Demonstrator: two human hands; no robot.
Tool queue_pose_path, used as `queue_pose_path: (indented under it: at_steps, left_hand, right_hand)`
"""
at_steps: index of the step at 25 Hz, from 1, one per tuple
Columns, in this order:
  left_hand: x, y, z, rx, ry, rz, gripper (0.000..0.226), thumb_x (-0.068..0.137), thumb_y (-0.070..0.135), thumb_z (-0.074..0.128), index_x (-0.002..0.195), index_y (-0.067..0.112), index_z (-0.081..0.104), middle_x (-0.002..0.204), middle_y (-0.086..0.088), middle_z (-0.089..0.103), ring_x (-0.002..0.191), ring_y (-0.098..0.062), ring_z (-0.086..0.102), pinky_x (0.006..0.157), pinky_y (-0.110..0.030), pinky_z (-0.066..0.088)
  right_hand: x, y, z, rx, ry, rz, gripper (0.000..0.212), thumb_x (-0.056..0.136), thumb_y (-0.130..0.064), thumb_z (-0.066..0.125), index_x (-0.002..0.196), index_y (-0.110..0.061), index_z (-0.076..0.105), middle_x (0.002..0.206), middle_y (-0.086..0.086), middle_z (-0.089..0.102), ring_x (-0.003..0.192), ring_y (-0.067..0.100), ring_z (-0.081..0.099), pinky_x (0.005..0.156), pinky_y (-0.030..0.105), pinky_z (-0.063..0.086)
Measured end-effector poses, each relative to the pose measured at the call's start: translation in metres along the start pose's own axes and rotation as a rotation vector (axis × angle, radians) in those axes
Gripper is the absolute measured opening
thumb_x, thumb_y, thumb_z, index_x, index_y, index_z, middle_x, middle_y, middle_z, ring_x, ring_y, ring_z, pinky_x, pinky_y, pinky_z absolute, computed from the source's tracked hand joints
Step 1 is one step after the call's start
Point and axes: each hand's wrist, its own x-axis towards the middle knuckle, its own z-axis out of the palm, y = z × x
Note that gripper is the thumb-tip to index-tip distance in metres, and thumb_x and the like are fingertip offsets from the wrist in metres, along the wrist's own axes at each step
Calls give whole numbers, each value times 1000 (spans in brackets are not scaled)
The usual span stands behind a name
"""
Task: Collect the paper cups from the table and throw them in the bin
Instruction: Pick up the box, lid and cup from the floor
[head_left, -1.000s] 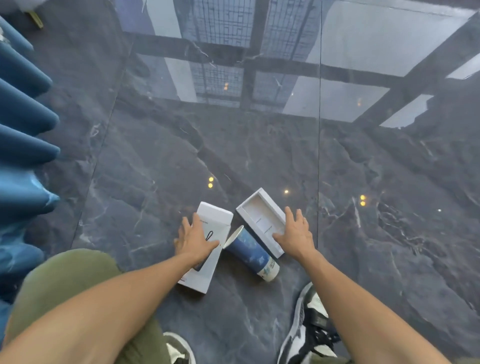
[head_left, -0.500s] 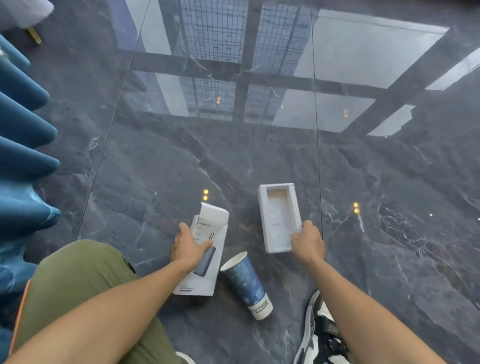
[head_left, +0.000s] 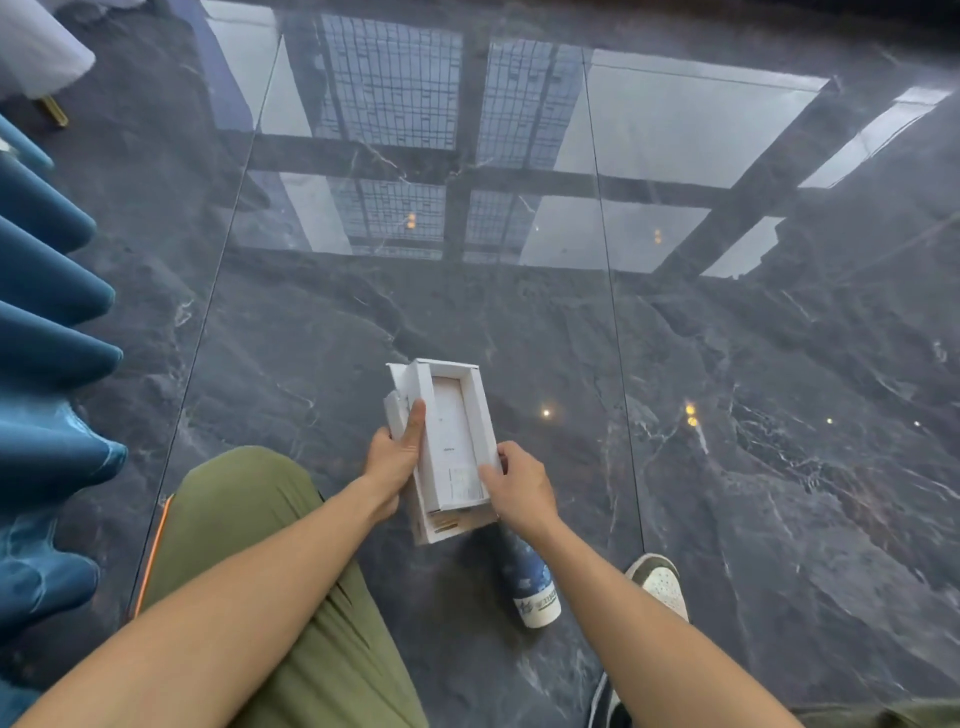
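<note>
A blue paper cup with a white base lies on its side on the dark marble floor, just below my right wrist; its mouth end is hidden behind my hand and the box. Above the floor I hold a white cardboard box, its two halves stacked together. My left hand grips the box's left edge with the thumb on top. My right hand grips its lower right edge. Neither hand touches the cup.
Glossy dark marble floor reflects windows. A blue ribbed upholstered piece runs along the left. My knee in green trousers is at lower left, and my white sneaker is to the right of the cup.
Both hands lifted the two white box halves off the floor and brought them together in front of me. The cup stayed lying on the floor.
</note>
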Motion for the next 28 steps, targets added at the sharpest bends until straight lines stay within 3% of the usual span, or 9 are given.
queue_pose_path:
  at_steps: [2, 4, 6, 8, 11, 16, 21, 25, 28]
  left_hand:
    - [-5, 0, 5, -9, -77, -1, 70, 80, 68, 71, 123, 14, 56, 110, -4, 74, 98, -22, 71, 75, -34, 56]
    - [-5, -2, 8, 60, -161, 28, 88, 61, 68, 86, 127, 18, 57, 115, -4, 75, 106, -24, 71, 89, -43, 58]
    - [-6, -8, 10, 112, -198, 55, 87, 58, 53, 94, 129, 19, 56, 117, -4, 74, 109, -26, 70, 92, -46, 58]
    - [-5, -11, 10, 75, -142, 60, 70, 71, 34, 91, 129, 17, 56, 114, -5, 74, 106, -25, 71, 85, -40, 57]
    - [0, -12, 6, 57, -44, 86, 74, 71, 30, 92, 131, 14, 50, 118, -4, 70, 107, -24, 69, 89, -40, 56]
    - [-2, -20, 4, 350, 95, 82, 76, 72, 33, 91, 122, 13, 38, 118, -4, 57, 112, -28, 60, 97, -43, 51]
    - [-2, -28, 9, 560, 54, 78, 82, 67, 42, 91, 123, 17, 35, 123, -5, 59, 116, -31, 59, 101, -50, 51]
    - [-4, -39, 16, 635, 10, 41, 81, 68, 41, 91, 122, 18, 36, 124, -4, 59, 117, -30, 59, 99, -48, 51]
    - [-16, -38, 30, 611, 8, 49, 81, 65, 41, 92, 120, 19, 37, 123, -5, 61, 115, -30, 60, 99, -51, 52]
  right_hand:
    - [-2, 5, 3, -45, 42, -7, 19, 98, -34, 54, 100, -16, 57, 97, 1, 66, 89, 25, 66, 84, 49, 58]
    - [-4, 9, 1, -84, 72, -15, 17, 100, -33, 55, 99, -16, 56, 96, 2, 65, 88, 25, 65, 83, 49, 58]
    - [-6, 15, -1, -106, 82, -51, 18, 100, -36, 55, 99, -18, 56, 96, 0, 64, 87, 22, 65, 82, 49, 59]
    - [-13, 18, -4, -77, 59, -107, 25, 99, -45, 53, 107, -22, 58, 101, -4, 63, 90, 17, 63, 85, 47, 59]
    - [-21, 26, -10, -81, 101, -145, 53, 97, -58, 47, 140, -27, 52, 130, -4, 56, 118, 16, 56, 103, 44, 51]
    - [-30, 64, -11, -42, 213, 100, 86, 89, -56, 62, 159, -18, 29, 152, 6, 36, 140, 26, 40, 115, 45, 38]
    - [-34, 102, -4, -197, 110, 264, 96, 91, -37, 70, 162, -14, 8, 152, 17, 37, 138, 35, 42, 109, 46, 41]
    - [-24, 108, -2, -218, 80, 246, 97, 92, -40, 69, 162, -14, 7, 149, 16, 40, 135, 36, 45, 105, 46, 43]
    - [-16, 98, -13, -89, 78, 252, 98, 90, -45, 69, 162, -17, 10, 149, 14, 43, 131, 35, 50, 102, 48, 47]
